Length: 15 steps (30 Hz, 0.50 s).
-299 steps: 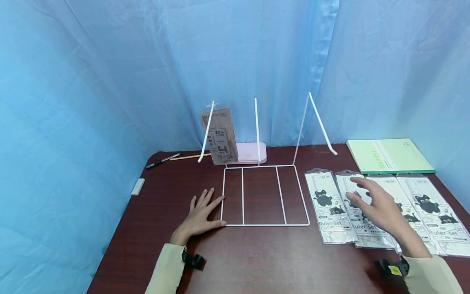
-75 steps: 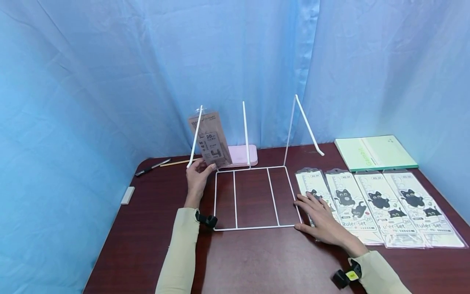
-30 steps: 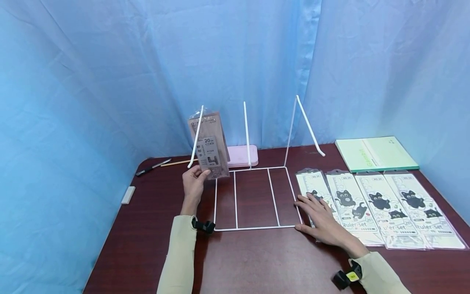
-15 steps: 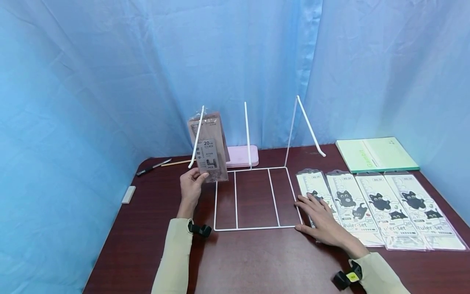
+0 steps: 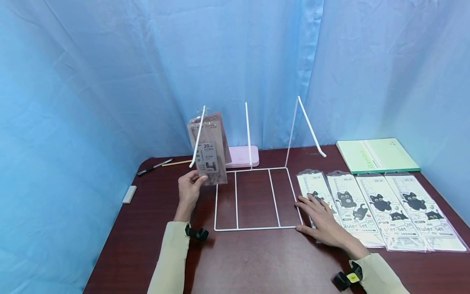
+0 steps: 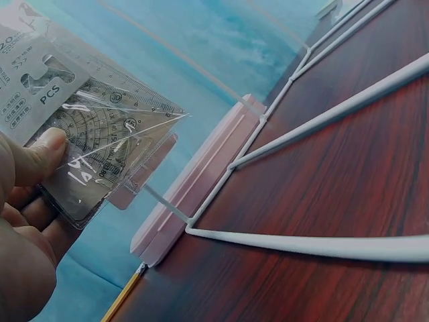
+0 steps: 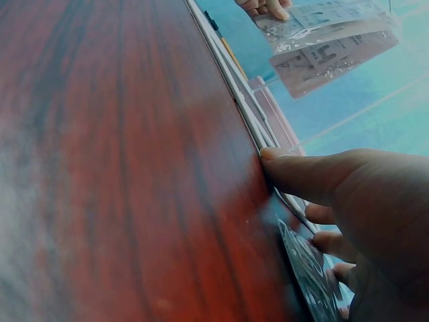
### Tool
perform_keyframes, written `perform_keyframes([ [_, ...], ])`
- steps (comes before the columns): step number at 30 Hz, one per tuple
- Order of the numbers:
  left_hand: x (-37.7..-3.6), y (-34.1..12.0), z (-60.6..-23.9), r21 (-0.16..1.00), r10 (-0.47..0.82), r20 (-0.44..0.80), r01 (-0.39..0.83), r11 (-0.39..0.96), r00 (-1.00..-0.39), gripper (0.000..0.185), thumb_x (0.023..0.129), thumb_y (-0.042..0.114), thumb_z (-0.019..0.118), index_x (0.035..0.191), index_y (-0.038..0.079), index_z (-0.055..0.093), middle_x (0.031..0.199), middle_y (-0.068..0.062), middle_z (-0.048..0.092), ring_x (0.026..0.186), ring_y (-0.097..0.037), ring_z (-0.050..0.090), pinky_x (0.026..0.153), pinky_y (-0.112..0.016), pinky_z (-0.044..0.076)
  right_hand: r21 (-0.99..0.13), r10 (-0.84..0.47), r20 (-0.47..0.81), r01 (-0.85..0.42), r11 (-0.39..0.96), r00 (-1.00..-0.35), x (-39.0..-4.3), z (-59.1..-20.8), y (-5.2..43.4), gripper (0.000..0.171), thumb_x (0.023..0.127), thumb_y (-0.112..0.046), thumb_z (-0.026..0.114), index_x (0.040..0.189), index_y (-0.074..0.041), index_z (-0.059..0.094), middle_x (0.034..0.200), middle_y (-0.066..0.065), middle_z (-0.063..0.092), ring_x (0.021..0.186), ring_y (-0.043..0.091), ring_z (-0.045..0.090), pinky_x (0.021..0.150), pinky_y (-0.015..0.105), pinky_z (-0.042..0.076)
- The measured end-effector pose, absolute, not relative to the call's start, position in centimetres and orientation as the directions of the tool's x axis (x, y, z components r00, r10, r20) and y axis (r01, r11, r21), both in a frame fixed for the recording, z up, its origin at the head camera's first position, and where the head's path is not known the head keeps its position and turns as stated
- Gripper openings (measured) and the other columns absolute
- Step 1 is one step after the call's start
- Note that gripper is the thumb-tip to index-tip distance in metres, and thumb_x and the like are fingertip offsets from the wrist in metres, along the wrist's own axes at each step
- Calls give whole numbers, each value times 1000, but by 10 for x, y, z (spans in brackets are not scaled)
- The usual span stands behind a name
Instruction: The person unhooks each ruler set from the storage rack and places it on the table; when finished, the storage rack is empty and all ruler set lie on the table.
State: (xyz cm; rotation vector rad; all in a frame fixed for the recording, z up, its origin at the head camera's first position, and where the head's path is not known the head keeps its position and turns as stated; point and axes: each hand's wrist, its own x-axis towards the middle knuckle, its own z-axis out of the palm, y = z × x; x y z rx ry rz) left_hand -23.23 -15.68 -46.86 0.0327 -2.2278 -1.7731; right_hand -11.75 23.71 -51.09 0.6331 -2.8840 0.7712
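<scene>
One brown ruler packet [image 5: 210,153] is up off the tabletop [image 5: 253,263], its lower left corner pinched between the thumb and fingers of the left hand [image 5: 189,191]. From those fingers it reaches upward: its long axis stands nearly upright, the top end leaning slightly left and away, the printed front toward the person with its lettering the right way up. Its top lies by the left hook [image 5: 198,134] of the white rack [image 5: 236,200], above the fingers; I cannot tell whether its tab is on the hook. The step in hand seems to be sliding this packet along the hook, on or off; either way, the next move calls for lining its tab up with the hook's front tip. A second packet [image 7: 335,64] shows just behind it. Well right of the left fingers, the right hand [image 5: 324,224] lies with its fingers apart at the rack's near right corner, seemingly to steady it. Four cat-print packets [image 5: 382,204] lie under and right of those fingers, a green notebook [image 5: 378,155] farther beyond. Past the left fingers, a pink case [image 5: 243,156] sits to their right, a pen [image 5: 154,167] to their left.
</scene>
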Motion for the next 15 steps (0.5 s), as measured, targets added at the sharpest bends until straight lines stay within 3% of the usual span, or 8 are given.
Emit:
perform_keyframes([
  [15, -223, -161, -467, 952, -198, 191, 133, 274, -961, 17, 87, 3, 74, 102, -5, 75, 95, -27, 75, 65, -2, 62, 61, -28, 51, -448, -372, 219, -431, 783, -902, -117, -511, 238, 66, 86, -34, 77, 140, -4, 55, 152, 21, 46, 142, 53, 32, 110, 71, 19],
])
